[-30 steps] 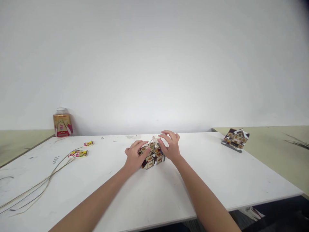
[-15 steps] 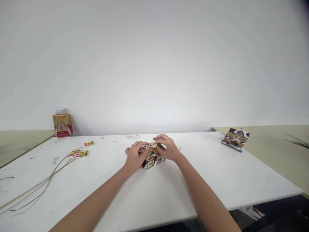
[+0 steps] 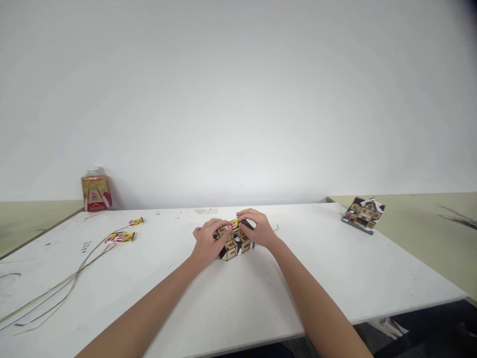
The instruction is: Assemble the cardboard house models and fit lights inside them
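A small patterned house-shaped box [image 3: 234, 246] stands on the white table, its front printed with windows. My left hand [image 3: 208, 241] grips the box at its left end, fingers bent over the top. A small red, white and yellow piece [image 3: 234, 224] lies along the top of the box between my hands. My right hand [image 3: 257, 227] has its fingers curled at the right end of that piece, by the dark roof edge. The undersides of the fingers are hidden.
Two similar red and yellow pieces [image 3: 121, 237] lie at the left beside long thin strips [image 3: 76, 273]. A labelled bottle [image 3: 96, 190] stands at the back left. Another printed house piece [image 3: 364, 215] leans at the right edge of the white table [image 3: 335, 278].
My right fingers have shifted slightly at the top of the box, and more of the red and yellow piece shows. My left hand and the box have hardly moved.
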`<state>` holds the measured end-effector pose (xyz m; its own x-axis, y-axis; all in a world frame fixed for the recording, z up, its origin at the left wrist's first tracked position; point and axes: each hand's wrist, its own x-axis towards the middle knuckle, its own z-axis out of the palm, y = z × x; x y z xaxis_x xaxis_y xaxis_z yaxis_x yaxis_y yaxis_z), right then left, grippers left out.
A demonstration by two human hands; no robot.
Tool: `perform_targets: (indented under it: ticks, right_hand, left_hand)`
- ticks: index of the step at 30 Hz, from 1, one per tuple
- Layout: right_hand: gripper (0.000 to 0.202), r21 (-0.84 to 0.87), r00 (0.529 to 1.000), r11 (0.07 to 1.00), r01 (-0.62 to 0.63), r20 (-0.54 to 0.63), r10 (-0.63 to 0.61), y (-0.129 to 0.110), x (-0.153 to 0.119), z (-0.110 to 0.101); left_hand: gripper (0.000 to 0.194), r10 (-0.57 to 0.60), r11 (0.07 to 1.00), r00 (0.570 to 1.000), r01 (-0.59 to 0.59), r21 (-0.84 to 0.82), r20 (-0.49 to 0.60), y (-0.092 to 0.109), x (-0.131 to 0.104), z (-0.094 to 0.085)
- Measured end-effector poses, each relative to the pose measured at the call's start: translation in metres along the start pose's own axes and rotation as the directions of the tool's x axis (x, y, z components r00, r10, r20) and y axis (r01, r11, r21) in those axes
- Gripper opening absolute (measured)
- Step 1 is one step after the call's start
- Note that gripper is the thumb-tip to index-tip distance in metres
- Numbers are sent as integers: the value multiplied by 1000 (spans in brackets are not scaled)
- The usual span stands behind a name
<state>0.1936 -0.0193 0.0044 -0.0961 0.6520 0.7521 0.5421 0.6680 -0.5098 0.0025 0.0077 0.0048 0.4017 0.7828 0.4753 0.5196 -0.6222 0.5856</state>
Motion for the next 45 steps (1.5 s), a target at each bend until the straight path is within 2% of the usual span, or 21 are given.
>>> perform_targets:
  ticks: [6, 10, 19, 22, 26, 39, 45]
  right_hand:
    - [19, -54, 1000, 999, -8, 1, 8, 1, -1, 1]
    - [19, -127, 998, 990, -64, -11, 64, 5, -3, 2]
    - [19, -91, 977, 974, -209, 32, 213, 9, -4, 2]
    - [18, -26, 959, 963, -268, 88, 269, 6, -1, 0]
    - [18, 11, 949, 955, -297, 115, 293, 5, 1, -1]
    - [18, 40, 915, 921, -388, 140, 379, 3, 2, 1]
    - [19, 36, 901, 909, -415, 153, 405, 5, 1, 1]
  left_hand:
    - [24, -66, 998, 997, 65, 9, 44, 3, 0, -1]
    - [24, -54, 998, 997, 52, 38, 48, 2, 0, -2]
    - [25, 124, 965, 992, -114, 237, -27, -6, -4, 2]
    - [25, 245, 922, 967, -213, 322, -62, -8, -6, 2]
    - [26, 368, 861, 929, -325, 391, -38, -8, -6, 1]
    - [26, 475, 809, 880, -432, 398, -11, -8, -6, 0]
    - [27, 484, 805, 875, -441, 396, -10, -9, -6, 0]
